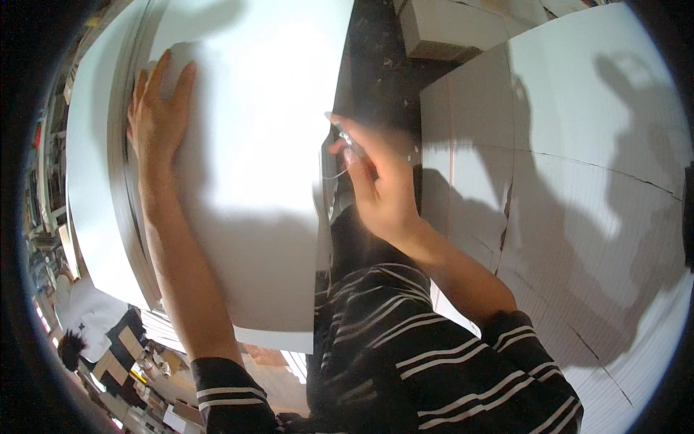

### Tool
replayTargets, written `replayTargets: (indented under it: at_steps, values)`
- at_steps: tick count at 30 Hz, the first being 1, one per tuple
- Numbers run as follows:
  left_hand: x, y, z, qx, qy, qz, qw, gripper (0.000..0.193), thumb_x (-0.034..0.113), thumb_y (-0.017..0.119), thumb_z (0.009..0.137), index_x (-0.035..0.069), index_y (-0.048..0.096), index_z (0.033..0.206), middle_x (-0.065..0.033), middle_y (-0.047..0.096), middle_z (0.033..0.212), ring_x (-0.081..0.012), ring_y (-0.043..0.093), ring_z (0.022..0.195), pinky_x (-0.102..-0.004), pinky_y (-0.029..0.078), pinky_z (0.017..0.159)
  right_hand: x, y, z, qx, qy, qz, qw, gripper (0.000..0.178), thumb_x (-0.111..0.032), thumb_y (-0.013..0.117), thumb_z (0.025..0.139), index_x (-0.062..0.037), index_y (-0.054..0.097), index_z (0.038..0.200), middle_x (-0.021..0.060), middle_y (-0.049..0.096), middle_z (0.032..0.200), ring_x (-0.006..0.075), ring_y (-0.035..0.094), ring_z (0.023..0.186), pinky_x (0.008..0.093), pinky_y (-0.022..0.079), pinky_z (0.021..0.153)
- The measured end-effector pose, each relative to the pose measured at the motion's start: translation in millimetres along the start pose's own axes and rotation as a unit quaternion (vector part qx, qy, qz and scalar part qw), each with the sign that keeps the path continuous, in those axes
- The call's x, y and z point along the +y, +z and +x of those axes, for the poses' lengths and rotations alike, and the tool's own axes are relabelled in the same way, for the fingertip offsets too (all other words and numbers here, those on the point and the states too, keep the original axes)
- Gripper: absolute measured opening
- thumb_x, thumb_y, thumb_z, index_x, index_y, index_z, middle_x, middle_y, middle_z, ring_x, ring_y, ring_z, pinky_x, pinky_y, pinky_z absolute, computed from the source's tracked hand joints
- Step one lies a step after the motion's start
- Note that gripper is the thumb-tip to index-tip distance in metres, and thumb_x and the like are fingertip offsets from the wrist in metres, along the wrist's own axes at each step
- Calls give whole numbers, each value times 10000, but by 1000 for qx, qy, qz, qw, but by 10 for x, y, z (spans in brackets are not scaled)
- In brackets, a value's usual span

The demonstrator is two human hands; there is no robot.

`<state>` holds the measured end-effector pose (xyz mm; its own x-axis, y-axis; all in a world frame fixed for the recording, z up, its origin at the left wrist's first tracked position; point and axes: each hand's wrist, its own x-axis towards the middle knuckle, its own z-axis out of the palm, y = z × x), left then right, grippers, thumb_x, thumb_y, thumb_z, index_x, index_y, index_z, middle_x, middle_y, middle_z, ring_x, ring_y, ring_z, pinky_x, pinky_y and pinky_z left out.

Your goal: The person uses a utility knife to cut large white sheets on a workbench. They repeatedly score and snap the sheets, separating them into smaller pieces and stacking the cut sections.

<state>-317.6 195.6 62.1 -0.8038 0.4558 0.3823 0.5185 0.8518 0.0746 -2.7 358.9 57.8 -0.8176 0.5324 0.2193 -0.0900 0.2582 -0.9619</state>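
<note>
My left hand (157, 123) lies on a large white sheet (253, 239), fingers spread, near the raised left edge of the stack. On the sheet's right edge, my right hand (383, 177) is closed around a small slim knife (345, 137), its pale tip pointing up and left. A thin pale strip (337, 175) curls between the right hand and the sheet's edge. The blade itself is too small and blurred to make out fully. Glare washes out the sheet's middle.
Tall stacks of white sheets (564, 181) stand to the right, with shadows across them. Another white stack (441, 29) is at the far right. A dark gap (383, 72) separates them from the sheet. At lower left are a person in white (90, 311) and cluttered shelves.
</note>
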Motion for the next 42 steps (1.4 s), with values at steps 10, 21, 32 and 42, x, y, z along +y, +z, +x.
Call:
replayTargets:
  at_steps: [10,21,32,42]
  values:
    - [-11,16,-179,-27,-64,101,992,857,882,474,850,376,497,1541,-188,468,1573,-459,381,1473,-684,277,1177,85,67,27,68,-102,-49,991,457,70,565,990,-29,570,1436,103,708,1023,90,550,652,259,440,581]
    - [629,-365,-201,-42,-135,47,989,830,781,511,889,289,476,1556,-179,461,1581,-491,315,1490,-724,185,1182,21,-202,-107,-82,-180,-193,961,474,133,551,930,35,606,1391,192,731,1191,221,726,915,309,585,791]
    - [748,-903,-150,-63,-182,47,980,768,705,559,940,223,511,1536,-172,377,1632,-468,301,1500,-679,202,1205,-305,-254,200,-202,-212,-231,928,529,130,548,916,-90,654,1385,74,732,1144,165,642,824,309,581,731]
    - [387,-540,12,-23,-141,86,986,850,829,508,842,333,499,1532,-168,454,1591,-501,313,1490,-741,174,1170,-335,-725,-261,-296,-111,-52,947,391,-32,553,1011,-93,644,1387,102,740,1233,165,712,927,292,614,796]
